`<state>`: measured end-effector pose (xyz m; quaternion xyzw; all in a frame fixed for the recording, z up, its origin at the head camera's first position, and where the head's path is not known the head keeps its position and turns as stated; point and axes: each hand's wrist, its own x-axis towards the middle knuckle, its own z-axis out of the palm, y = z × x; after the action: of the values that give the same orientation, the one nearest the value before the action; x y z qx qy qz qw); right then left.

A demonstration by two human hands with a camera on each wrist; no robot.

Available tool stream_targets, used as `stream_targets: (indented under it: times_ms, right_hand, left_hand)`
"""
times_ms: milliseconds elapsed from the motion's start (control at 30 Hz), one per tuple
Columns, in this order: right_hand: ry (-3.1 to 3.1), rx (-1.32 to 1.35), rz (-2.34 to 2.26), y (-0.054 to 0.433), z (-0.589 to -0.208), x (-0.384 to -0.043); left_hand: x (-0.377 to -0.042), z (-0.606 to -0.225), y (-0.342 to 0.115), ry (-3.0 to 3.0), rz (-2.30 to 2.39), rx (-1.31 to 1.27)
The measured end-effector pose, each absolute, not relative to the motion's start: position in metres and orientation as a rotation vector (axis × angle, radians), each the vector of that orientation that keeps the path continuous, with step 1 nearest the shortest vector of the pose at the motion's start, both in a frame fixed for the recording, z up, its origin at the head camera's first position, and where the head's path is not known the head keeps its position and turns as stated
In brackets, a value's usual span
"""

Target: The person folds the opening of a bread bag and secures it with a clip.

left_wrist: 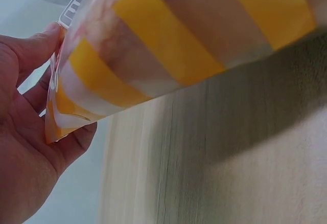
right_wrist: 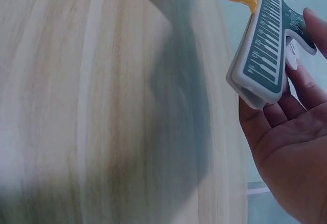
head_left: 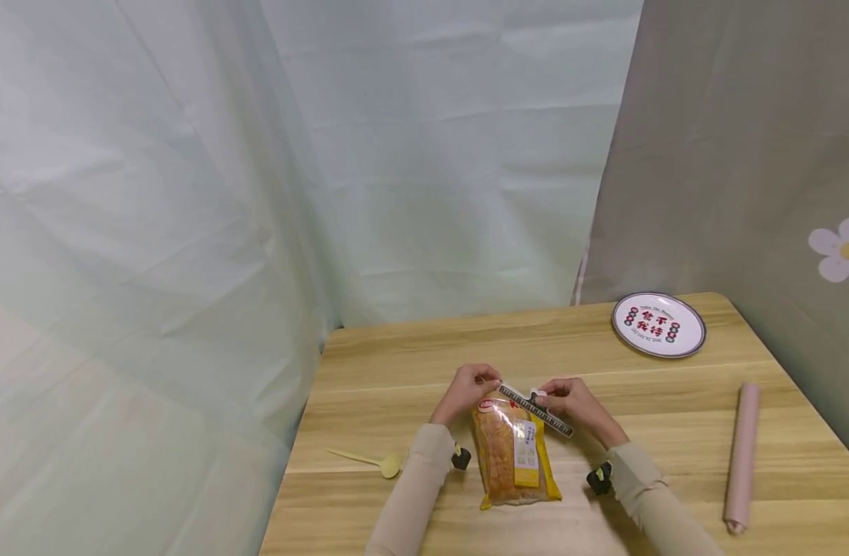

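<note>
Seating clip (head_left: pixel 536 410) on bread bag (head_left: pixel 497 455), I judge | my left hand (head_left: pixel 468 388) pinches bag's top corner, right hand (head_left: pixel 576 401) grips clip | bag well in from worktop (head_left: pixel 410 363)'s left edge | next calls for squaring clip

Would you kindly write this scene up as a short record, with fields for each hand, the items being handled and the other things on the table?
Left hand: pinches a top corner of the bread bag
Right hand: pinches the handle of the clip
Clip position: slanted across the bag's top; how firmly it grips is unclear
Left of bag: yellow spoon
Far right corner of table: printed plate
Right side: pink roll
</note>
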<state>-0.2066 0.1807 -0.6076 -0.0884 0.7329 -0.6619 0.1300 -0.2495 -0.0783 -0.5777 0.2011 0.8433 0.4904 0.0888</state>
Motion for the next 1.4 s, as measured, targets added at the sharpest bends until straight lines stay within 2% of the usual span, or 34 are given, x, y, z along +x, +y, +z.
stream_targets:
  times_ms: [567,1067,1400]
  right_hand:
    - [2.170,-0.263,-1.929,0.182,-0.607,-0.201]
    - [2.235,-0.279,-1.922,0.183,-0.607,-0.200]
    - [2.225,-0.257,-1.959,0.181,-0.607,-0.199]
  left_hand:
    - [-0.248,-0.579,-0.078,2.509,1.479,0.591]
    - [-0.240,-0.593,-0.094,2.460,1.617,0.404]
    - [-0.233,-0.608,-0.086,2.429,1.731,0.178]
